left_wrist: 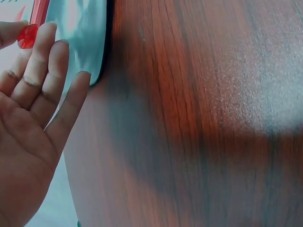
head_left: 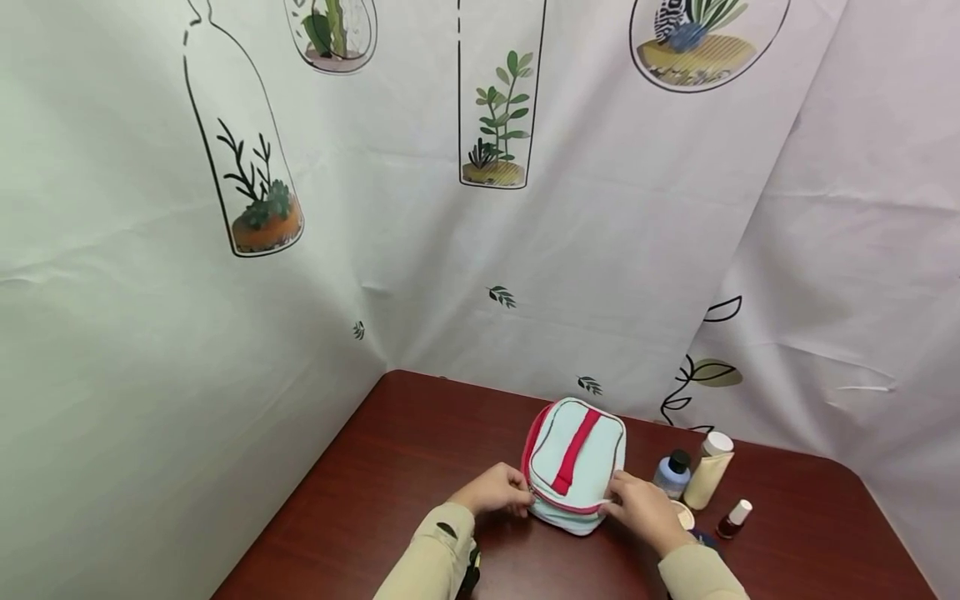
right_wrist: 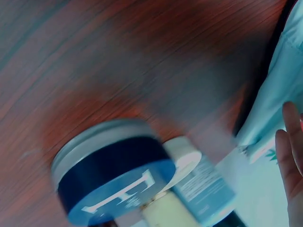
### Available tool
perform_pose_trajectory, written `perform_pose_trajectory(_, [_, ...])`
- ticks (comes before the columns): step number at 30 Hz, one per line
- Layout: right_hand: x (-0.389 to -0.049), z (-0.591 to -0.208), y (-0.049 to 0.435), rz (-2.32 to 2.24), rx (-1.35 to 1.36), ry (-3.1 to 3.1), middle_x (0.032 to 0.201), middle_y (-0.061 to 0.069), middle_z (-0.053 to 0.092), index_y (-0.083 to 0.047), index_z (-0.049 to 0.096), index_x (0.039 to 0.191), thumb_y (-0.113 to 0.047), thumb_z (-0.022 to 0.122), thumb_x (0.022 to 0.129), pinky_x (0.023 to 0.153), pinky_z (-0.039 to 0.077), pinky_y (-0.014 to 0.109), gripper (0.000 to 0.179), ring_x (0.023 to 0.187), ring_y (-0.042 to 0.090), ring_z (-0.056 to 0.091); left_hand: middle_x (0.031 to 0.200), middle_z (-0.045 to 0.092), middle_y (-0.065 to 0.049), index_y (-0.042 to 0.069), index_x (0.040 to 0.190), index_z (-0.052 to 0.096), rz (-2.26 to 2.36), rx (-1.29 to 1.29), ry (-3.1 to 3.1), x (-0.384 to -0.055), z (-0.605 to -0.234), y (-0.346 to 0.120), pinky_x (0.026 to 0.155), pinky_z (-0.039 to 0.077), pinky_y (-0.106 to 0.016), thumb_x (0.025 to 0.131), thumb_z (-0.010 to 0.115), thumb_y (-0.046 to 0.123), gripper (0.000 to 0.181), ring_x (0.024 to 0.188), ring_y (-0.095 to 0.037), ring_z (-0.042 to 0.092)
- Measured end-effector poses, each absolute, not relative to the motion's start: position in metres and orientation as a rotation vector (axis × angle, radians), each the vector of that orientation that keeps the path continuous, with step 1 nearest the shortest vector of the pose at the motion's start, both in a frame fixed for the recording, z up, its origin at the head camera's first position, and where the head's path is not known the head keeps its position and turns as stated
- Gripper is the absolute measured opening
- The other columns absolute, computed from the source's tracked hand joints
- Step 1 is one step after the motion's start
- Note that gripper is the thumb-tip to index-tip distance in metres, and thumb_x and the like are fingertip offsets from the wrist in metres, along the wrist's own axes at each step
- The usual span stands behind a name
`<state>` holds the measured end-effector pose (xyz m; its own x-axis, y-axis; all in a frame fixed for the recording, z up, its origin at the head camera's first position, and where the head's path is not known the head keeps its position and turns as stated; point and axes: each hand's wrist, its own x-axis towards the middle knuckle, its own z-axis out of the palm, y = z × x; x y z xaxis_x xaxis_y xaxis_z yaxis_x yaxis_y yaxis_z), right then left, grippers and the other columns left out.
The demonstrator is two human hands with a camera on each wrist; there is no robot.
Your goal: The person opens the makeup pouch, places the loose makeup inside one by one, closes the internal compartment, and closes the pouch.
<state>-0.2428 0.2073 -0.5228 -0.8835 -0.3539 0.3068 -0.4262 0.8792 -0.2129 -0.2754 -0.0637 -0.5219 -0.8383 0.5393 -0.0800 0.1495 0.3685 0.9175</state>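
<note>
A light-blue toiletry bag [head_left: 581, 450] with a pink-red handle strap and zipper edging lies on the table, its lid over the body. At its front left corner my left hand [head_left: 495, 490] pinches a red zipper pull [left_wrist: 27, 36] between thumb and fingertip; the other fingers extend beside the bag in the left wrist view. My right hand [head_left: 643, 510] holds the bag's front right edge. Only a few of its fingers [right_wrist: 289, 146] show in the right wrist view, against the light-blue side, and its thumb is out of sight there. The bag's inside is hidden.
Right of the bag stand a blue bottle [head_left: 672, 475] with a black cap, a white-capped container [head_left: 717, 443], a cream tube [head_left: 707, 482] and a nail polish bottle [head_left: 733, 518]. A dark-blue jar [right_wrist: 113, 172] sits near my right wrist. The brown table [head_left: 420, 433] meets a printed curtain [head_left: 420, 250] behind.
</note>
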Motion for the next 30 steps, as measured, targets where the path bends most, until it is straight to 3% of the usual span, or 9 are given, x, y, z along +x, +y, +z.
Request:
perform_pose_trajectory(6, [-0.242, -0.522, 0.190, 0.431, 0.548, -2.766, 0.069, -0.014, 0.040, -0.023, 0.054, 0.064, -0.030, 0.079, 0.068, 0.051, 0.039, 0.027, 0.027, 0.056, 0.002, 0.042, 0.056, 0.063, -0.005, -0.003, 0.069, 0.066, 1.439, 0.609, 2.223, -0.275, -0.523, -0.061, 0.049, 0.045, -0.024, 0.079, 0.066, 0.005, 0.012, 0.051, -0.011, 0.058])
perform_pose_trajectory(15, [-0.239, -0.527, 0.173, 0.422, 0.633, -2.726, 0.068, -0.012, 0.037, -0.020, 0.054, 0.065, -0.031, 0.078, 0.070, 0.048, 0.036, 0.027, 0.027, 0.052, 0.006, 0.043, 0.061, 0.066, -0.010, -0.006, 0.072, 0.067, 1.390, 0.680, 2.186, -0.269, -0.523, -0.056, 0.051, 0.049, -0.028, 0.078, 0.065, 0.005, 0.013, 0.053, -0.011, 0.059])
perform_pose_trajectory(23, [-0.244, -0.522, 0.196, 0.445, 0.623, -2.753, 0.089, -0.010, 0.049, -0.021, 0.061, 0.082, -0.019, 0.083, 0.063, 0.053, 0.042, 0.028, 0.029, 0.059, 0.002, 0.045, 0.061, 0.066, -0.008, -0.005, 0.075, 0.068, 1.381, 0.660, 2.194, -0.271, -0.528, -0.063, 0.053, 0.050, -0.030, 0.079, 0.064, 0.005, 0.012, 0.054, -0.011, 0.060])
perform_pose_trajectory(26, [-0.247, -0.524, 0.202, 0.380, 0.607, -2.739, 0.089, -0.009, 0.051, -0.020, 0.063, 0.084, -0.012, 0.081, 0.065, 0.055, 0.044, 0.030, 0.028, 0.063, 0.004, 0.049, 0.061, 0.066, -0.008, -0.008, 0.078, 0.068, 1.390, 0.654, 2.192, -0.271, -0.529, -0.066, 0.055, 0.051, -0.033, 0.079, 0.063, 0.005, 0.014, 0.054, -0.011, 0.059])
perform_pose_trajectory(30, [-0.248, -0.533, 0.203, 0.302, 0.691, -2.650, 0.087, -0.010, 0.053, -0.020, 0.064, 0.083, -0.014, 0.079, 0.067, 0.056, 0.045, 0.028, 0.022, 0.065, 0.005, 0.054, 0.063, 0.066, -0.010, -0.009, 0.080, 0.068, 1.405, 0.662, 2.177, -0.271, -0.530, -0.066, 0.057, 0.052, -0.038, 0.078, 0.063, 0.005, 0.015, 0.055, -0.011, 0.059])
